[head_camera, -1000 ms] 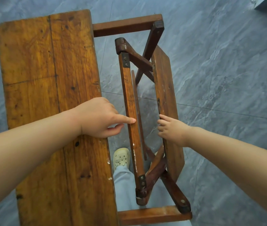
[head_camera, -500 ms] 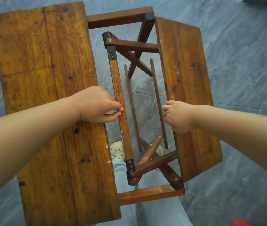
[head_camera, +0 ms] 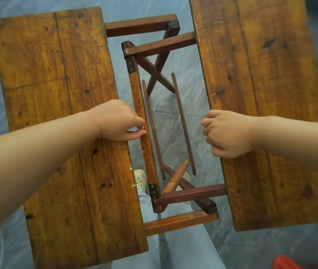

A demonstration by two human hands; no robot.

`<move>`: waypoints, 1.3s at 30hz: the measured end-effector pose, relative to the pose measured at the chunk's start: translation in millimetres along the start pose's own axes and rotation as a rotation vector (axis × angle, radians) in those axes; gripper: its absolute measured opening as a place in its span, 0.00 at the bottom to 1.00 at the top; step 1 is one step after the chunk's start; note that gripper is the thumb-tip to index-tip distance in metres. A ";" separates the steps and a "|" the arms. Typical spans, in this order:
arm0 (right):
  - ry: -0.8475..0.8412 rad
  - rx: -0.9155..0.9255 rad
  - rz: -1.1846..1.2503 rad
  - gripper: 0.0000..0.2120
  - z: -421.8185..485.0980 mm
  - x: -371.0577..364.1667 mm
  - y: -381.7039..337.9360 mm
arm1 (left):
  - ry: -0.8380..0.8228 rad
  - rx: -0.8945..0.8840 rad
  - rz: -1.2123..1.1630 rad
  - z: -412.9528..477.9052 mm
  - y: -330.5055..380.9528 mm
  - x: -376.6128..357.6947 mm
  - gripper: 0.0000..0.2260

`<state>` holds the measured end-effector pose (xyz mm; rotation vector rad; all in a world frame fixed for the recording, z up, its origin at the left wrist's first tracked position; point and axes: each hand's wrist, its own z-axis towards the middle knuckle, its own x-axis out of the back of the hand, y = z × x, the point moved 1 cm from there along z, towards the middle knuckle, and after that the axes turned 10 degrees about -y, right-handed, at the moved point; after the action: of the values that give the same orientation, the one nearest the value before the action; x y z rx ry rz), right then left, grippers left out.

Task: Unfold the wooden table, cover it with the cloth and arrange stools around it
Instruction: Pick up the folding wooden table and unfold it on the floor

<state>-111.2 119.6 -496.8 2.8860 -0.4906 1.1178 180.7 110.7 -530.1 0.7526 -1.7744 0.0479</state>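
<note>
Wooden table (head_camera: 57, 74); left hand (head_camera: 117, 121) pinches rail (head_camera: 136, 90); right hand (head_camera: 230, 133) grip clasps right leaf (head_camera: 251, 65)

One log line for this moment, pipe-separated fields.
stage: unfold | left hand grips left leaf edge | right hand grips right leaf edge | folding frame exposed between leaves | cloth, stools: not in view

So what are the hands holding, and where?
The left hand grips the left board by its inner edge, midway; the right hand the right board likewise.
</note>
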 end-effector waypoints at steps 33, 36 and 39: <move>0.305 -0.047 0.088 0.24 34.3 -31.3 18.2 | -0.166 -0.043 0.227 78.7 -27.3 7.3 0.30; 0.258 -0.008 0.108 0.23 38.9 -34.3 12.3 | -0.183 -0.028 0.220 87.6 -20.7 3.7 0.32; 0.253 0.038 0.110 0.23 56.0 -31.0 3.8 | -0.188 -0.051 0.226 102.4 -10.0 -3.3 0.32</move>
<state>-97.2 118.2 -559.4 2.7202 -0.6275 1.4976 99.2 63.7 -572.0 0.5303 -2.0266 0.0852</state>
